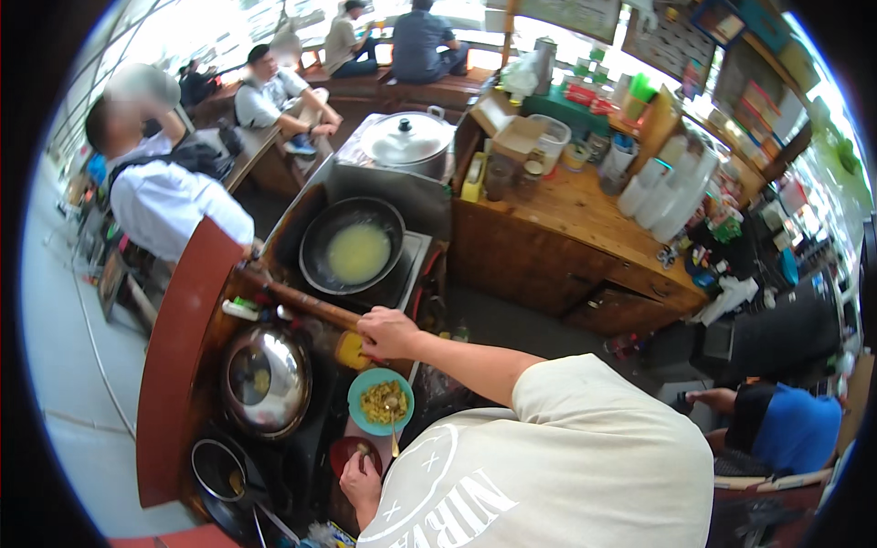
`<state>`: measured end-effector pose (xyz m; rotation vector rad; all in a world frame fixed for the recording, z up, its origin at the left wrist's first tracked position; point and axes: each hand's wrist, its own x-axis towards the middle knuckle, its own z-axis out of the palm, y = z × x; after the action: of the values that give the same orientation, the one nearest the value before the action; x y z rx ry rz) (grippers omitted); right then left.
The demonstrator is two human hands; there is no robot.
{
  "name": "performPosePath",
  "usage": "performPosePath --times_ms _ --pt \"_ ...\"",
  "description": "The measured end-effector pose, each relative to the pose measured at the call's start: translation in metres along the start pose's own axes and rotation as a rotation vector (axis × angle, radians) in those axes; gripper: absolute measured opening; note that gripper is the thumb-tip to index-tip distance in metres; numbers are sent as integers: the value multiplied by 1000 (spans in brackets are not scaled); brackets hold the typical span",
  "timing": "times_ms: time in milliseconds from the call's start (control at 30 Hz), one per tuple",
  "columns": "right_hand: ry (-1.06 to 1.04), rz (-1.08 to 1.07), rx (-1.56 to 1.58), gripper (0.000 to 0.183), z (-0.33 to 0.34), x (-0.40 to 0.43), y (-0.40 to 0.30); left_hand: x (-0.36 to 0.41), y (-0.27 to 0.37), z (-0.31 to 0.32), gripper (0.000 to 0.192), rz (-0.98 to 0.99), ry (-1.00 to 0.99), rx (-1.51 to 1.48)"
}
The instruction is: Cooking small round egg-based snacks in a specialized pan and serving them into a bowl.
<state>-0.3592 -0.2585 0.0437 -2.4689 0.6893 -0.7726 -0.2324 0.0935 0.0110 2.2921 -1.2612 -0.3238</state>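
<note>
My right hand point(387, 332) is at the near end of a brown wooden rail point(308, 306), over a yellow item point(351, 351) with a red part by my fingers. What it grips is hidden. My left hand point(360, 481) reaches into a small red dish point(342, 455), its fingertips at a small pale brown piece point(363, 449). Between my hands stands a teal bowl point(353, 404) of chopped yellowish food point(375, 404) with a metal spoon point(394, 428) in it. Farther off, a black frying pan point(308, 253) on a stove holds pale yellow liquid point(360, 253).
A shiny domed lid point(267, 383) and a dark pot point(219, 472) are along the red-brown counter ledge point(178, 383). Beyond the pan stands a lidded aluminium pot point(408, 144). A wooden counter point(548, 219) carries containers and cups. Several people sit around; one in white point(171, 205) is close beside the ledge.
</note>
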Motion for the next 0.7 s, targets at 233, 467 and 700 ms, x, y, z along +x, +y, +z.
performPosePath --times_ms 233,467,700 --pt "80 -14 12 17 1 -3 0 37 20 2 23 24 -48 -14" --pt "90 -33 12 17 1 -2 2 60 28 7 25 104 -133 -17" --pt "-24 9 -1 20 -5 1 -1 99 23 -16 29 171 -35 89"
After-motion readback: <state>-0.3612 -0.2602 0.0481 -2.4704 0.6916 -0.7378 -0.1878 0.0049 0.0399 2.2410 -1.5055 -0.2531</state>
